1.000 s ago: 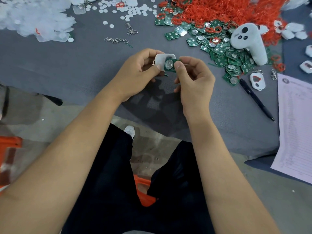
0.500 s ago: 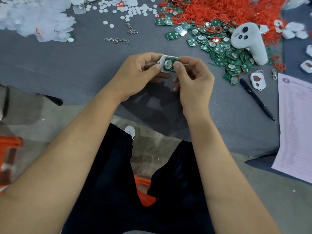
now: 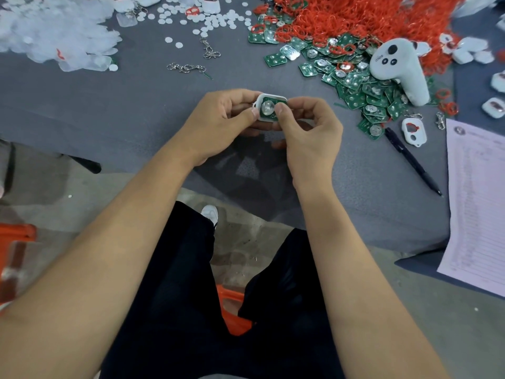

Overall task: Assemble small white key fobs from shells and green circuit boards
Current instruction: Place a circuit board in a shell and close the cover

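Loose white discs (image 3: 207, 23) far left on grey surface (image 3: 123, 110), out of the way. Left hand (image 3: 218, 124), fingers closed on white shell (image 3: 269, 98), cradling it above surface, open side up, likely as a steady seat. Green board (image 3: 269, 109) inside shell. Right hand (image 3: 308, 129), thumb tip pressing board down. Spare boards (image 3: 363, 91) heaped right, within reach.
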Tool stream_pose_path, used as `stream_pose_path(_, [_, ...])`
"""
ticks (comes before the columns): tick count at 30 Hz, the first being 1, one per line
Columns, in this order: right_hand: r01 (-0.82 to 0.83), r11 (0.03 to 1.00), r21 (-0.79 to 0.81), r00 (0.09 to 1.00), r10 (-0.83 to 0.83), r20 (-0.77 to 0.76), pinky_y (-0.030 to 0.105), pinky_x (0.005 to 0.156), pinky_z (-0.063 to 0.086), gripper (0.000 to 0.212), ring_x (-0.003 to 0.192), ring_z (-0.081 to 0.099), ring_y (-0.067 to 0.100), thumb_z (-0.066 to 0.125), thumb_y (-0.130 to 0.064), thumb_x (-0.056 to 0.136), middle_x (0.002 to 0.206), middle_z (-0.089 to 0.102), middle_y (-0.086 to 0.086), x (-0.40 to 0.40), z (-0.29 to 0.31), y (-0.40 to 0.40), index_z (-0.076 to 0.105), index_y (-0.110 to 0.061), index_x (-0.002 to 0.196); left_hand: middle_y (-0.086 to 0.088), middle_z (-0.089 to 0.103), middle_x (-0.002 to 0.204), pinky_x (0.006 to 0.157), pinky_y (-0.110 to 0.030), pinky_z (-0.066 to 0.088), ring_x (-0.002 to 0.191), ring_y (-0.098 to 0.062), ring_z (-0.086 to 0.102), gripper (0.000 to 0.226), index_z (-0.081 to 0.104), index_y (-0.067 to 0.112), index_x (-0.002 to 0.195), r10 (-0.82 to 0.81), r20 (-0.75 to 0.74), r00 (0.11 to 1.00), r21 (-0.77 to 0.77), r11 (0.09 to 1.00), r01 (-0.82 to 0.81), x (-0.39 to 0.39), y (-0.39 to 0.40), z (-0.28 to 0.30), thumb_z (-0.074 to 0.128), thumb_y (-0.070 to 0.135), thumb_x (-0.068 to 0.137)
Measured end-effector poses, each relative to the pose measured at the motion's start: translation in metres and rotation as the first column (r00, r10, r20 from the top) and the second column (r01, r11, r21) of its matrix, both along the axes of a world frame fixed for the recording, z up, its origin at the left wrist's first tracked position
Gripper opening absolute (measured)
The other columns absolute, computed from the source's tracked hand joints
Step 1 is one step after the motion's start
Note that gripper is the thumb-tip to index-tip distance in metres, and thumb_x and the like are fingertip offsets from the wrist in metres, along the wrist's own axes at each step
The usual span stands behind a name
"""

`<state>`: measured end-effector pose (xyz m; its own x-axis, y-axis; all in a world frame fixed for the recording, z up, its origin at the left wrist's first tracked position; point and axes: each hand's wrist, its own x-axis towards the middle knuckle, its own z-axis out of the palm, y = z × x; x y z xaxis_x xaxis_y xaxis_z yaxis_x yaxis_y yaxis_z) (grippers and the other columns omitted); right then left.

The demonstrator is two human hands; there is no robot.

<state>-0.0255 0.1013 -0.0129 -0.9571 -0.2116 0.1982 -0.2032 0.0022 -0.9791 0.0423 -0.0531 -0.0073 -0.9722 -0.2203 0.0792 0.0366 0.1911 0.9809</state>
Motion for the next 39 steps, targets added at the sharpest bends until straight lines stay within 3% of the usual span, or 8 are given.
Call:
stream_pose_path(5, [-0.005, 0.998, 0.066, 0.999, 0.007, -0.038, 0.031, 0.047, 0.056, 0.007, 0.073, 0.070, 0.029, 0.076, -0.019, 0.093, 0.081, 0.072, 0.008, -0.0005, -0.0012, -0.0003, 0.070, -0.017, 0.096, -0.006, 0.078, 0.114, 0.088, -0.031, 0.061, 0.105, -0.023, 0.076, 0.030, 0.064, 0.008, 0.135, 0.021, 0.009, 1.000, 0.042, 0.999, -0.021, 0.0008, -0.0004, 0.0013, 0.052, 0.005, 0.107])
stream_pose_path(13, [0.025, 0.993, 0.118, 0.998, -0.019, -0.058, 0.042, 0.052, 0.059, 0.019, 0.071, 0.068, 0.030, 0.078, -0.025, 0.092, 0.080, 0.069, 0.007, -0.0011, -0.0024, -0.0020, 0.067, -0.011, 0.093, -0.008, 0.078, 0.112, 0.087, -0.033, 0.061, 0.102, -0.024, 0.076, 0.025, 0.065, 0.008, 0.127, 0.031, 0.003, 1.000, 0.054, 0.998, -0.031, 0.0021, 0.0010, 0.0049, 0.056, 0.008, 0.105])
stream_pose_path(17, [-0.012, 0.996, 0.092, 1.000, 0.013, -0.011, 0.029, 0.046, 0.054, 0.019, 0.073, 0.070, 0.027, 0.080, -0.027, 0.091, 0.084, 0.071, 0.010, -0.0009, 0.0000, -0.0016, 0.069, -0.013, 0.097, -0.009, 0.077, 0.115, 0.094, -0.040, 0.061, 0.104, -0.026, 0.076, 0.026, 0.064, 0.005, 0.130, 0.034, -0.007, 0.999, 0.053, 0.998, -0.033, 0.0012, 0.0000, 0.0020, 0.060, 0.013, 0.105])
stream_pose_path(24, [-0.054, 0.994, 0.095, 0.999, 0.052, 0.016, 0.025, 0.045, 0.053, 0.016, 0.070, 0.069, 0.019, 0.078, -0.024, 0.092, 0.083, 0.072, 0.010, -0.0022, 0.0004, -0.0022, 0.073, -0.012, 0.102, -0.004, 0.078, 0.113, 0.086, -0.029, 0.060, 0.102, -0.023, 0.077, 0.021, 0.065, 0.012, 0.125, 0.033, -0.017, 0.999, 0.088, 0.996, -0.031, -0.0018, -0.0018, -0.0012, 0.060, 0.011, 0.105])
stream_pose_path(30, [-0.078, 0.981, 0.175, 0.995, 0.088, -0.051, 0.047, 0.065, 0.062, 0.013, 0.076, 0.071, 0.019, 0.071, -0.023, 0.096, 0.085, 0.074, -0.004, -0.0019, -0.0018, -0.0021, 0.074, -0.018, 0.108, -0.005, 0.079, 0.110, 0.082, -0.023, 0.060, 0.099, -0.022, 0.077, 0.024, 0.066, 0.006, 0.126, 0.076, -0.043, 0.996, 0.088, 0.994, -0.072, -0.0017, -0.0010, -0.0021, 0.062, 0.014, 0.104])
stream_pose_path(33, [-0.072, 0.981, 0.179, 0.996, 0.082, -0.045, 0.052, 0.067, 0.061, 0.013, 0.076, 0.071, 0.021, 0.071, -0.022, 0.097, 0.084, 0.074, -0.003, -0.0024, -0.0018, -0.0015, 0.074, -0.017, 0.108, -0.005, 0.079, 0.109, 0.082, -0.023, 0.059, 0.098, -0.022, 0.077, 0.022, 0.066, 0.007, 0.125, 0.077, -0.047, 0.996, 0.104, 0.992, -0.071, -0.0019, -0.0009, -0.0016, 0.062, 0.012, 0.104])
stream_pose_path(36, [-0.077, 0.980, 0.183, 0.996, 0.085, -0.037, 0.050, 0.064, 0.061, 0.013, 0.075, 0.070, 0.021, 0.070, -0.020, 0.097, 0.084, 0.073, -0.002, -0.0023, -0.0026, -0.0017, 0.074, -0.015, 0.108, -0.005, 0.079, 0.108, 0.082, -0.024, 0.059, 0.097, -0.022, 0.078, 0.020, 0.066, 0.008, 0.123, 0.077, -0.047, 0.996, 0.107, 0.992, -0.072, -0.0017, -0.0011, -0.0005, 0.063, 0.012, 0.103])
stream_pose_path(39, [-0.091, 0.981, 0.172, 0.995, 0.097, -0.032, 0.036, 0.051, 0.058, 0.012, 0.068, 0.067, 0.014, 0.069, -0.017, 0.098, 0.083, 0.071, -0.001, -0.0025, -0.0026, -0.0022, 0.073, -0.013, 0.108, -0.006, 0.079, 0.106, 0.081, -0.023, 0.059, 0.095, -0.021, 0.078, 0.018, 0.067, 0.010, 0.120, 0.081, -0.043, 0.996, 0.121, 0.990, -0.075, -0.0021, 0.0000, -0.0005, 0.064, 0.010, 0.102])
